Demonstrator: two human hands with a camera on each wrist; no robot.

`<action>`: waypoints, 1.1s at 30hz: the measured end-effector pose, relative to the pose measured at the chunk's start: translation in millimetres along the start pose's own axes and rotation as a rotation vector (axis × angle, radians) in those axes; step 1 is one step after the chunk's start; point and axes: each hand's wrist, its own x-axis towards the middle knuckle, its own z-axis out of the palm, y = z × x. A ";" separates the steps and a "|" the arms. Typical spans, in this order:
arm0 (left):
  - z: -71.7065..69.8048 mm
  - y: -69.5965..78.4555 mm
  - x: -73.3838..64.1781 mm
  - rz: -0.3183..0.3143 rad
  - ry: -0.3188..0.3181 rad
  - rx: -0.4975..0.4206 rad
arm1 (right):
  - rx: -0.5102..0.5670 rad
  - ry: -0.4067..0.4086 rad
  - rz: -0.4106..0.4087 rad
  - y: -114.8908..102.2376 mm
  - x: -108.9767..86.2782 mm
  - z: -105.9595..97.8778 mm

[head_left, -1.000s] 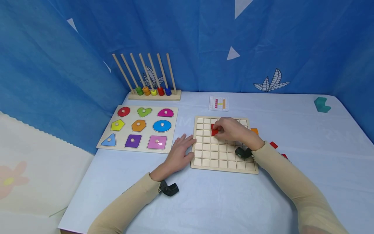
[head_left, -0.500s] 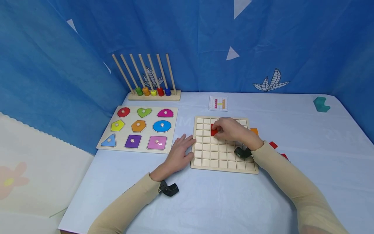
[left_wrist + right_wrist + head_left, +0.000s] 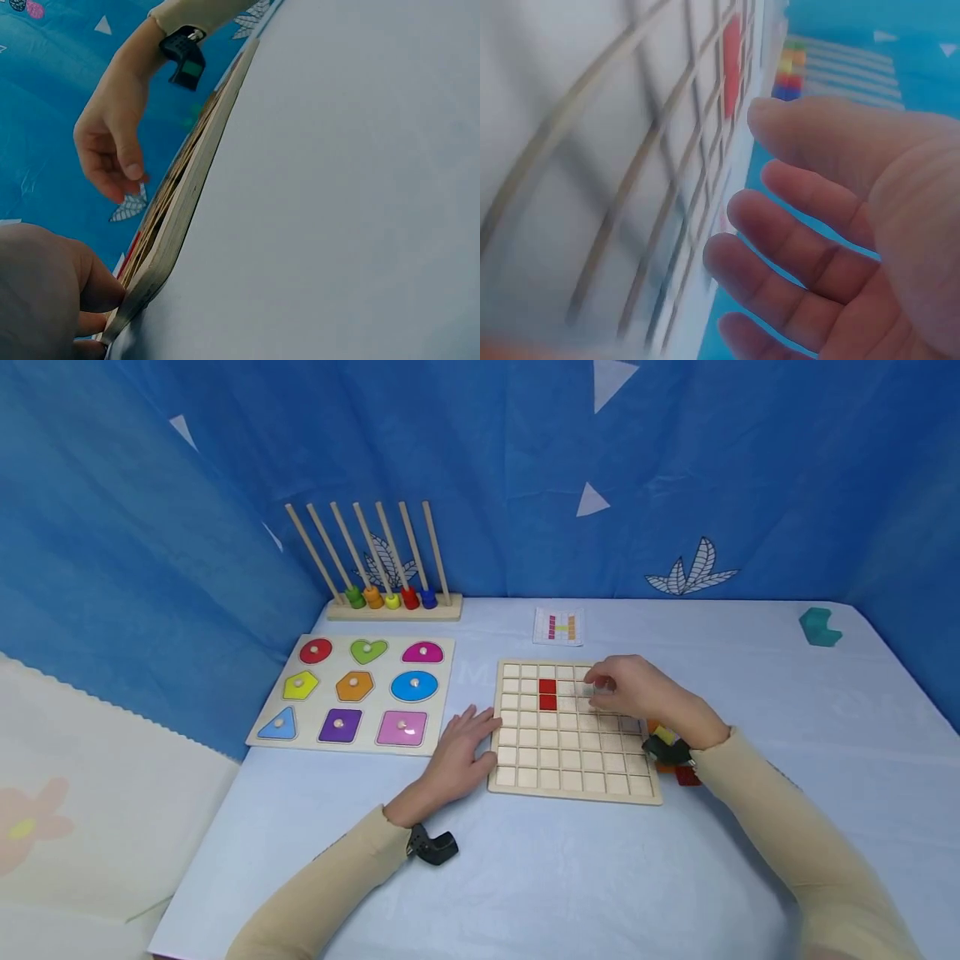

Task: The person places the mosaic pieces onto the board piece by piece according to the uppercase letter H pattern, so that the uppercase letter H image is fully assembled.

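Note:
A wooden grid board lies on the table, with two red square tiles set one above the other in neighbouring cells. My left hand rests at the board's left edge, its fingertips touching the frame. Over the upper right part of the grid hangs my right hand. In the right wrist view its fingers are loosely bent, apart from the thumb, and nothing is between them. Loose tiles, among them a red one, lie by the board's right edge, partly hidden under the right wrist.
Behind the board lies a small pattern card. On the left are a knobbed shape puzzle and a peg rack with coloured beads. A teal piece sits at the far right, before the blue curtain.
My right hand has let go of the red tile and moved right, uncovering both red tiles in the grid. The left hand has stayed at the board's edge.

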 end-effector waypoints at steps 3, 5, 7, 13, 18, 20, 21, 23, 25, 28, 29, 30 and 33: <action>-1.0 -0.8 -2.1 -0.009 0.006 0.007 | -0.018 0.008 0.047 12.6 -16.2 -6.9; -2.0 -2.1 -3.4 -0.015 0.008 0.015 | -0.026 0.013 0.075 20.7 -26.8 -10.4; -3.0 -3.4 -4.3 -0.020 0.009 0.021 | -0.032 0.013 0.106 28.1 -37.3 -13.0; -4.6 -5.0 -5.3 -0.022 0.016 0.005 | -0.025 0.005 0.236 46.9 -66.6 -16.4; -3.0 -2.9 -3.8 -0.011 0.015 -0.010 | -0.025 0.034 0.270 66.9 -92.1 -11.4; -2.8 -1.7 -3.6 -0.010 0.017 -0.006 | -0.015 0.043 0.283 73.0 -99.5 -8.5; -3.1 -1.2 -3.6 -0.011 0.017 -0.006 | -0.008 0.046 0.292 74.9 -102.2 -7.5; -3.7 -0.6 -3.5 -0.011 0.017 -0.006 | -0.005 0.052 0.308 78.7 -106.5 -5.5; -3.7 -0.4 -3.2 -0.009 0.017 -0.004 | -0.004 0.062 0.317 81.0 -109.2 -3.9; -3.1 -0.1 -2.1 0.000 0.013 -0.006 | -0.010 0.080 0.315 83.7 -112.0 -2.2; -2.8 0.1 -1.7 0.002 0.012 -0.007 | -0.010 0.086 0.313 84.4 -112.7 -1.6; -2.5 0.2 -1.4 0.004 0.009 -0.006 | -0.010 0.091 0.313 84.8 -113.4 -1.0; -1.5 0.7 -0.7 0.003 0.002 -0.005 | -0.005 0.105 0.316 86.7 -115.5 0.7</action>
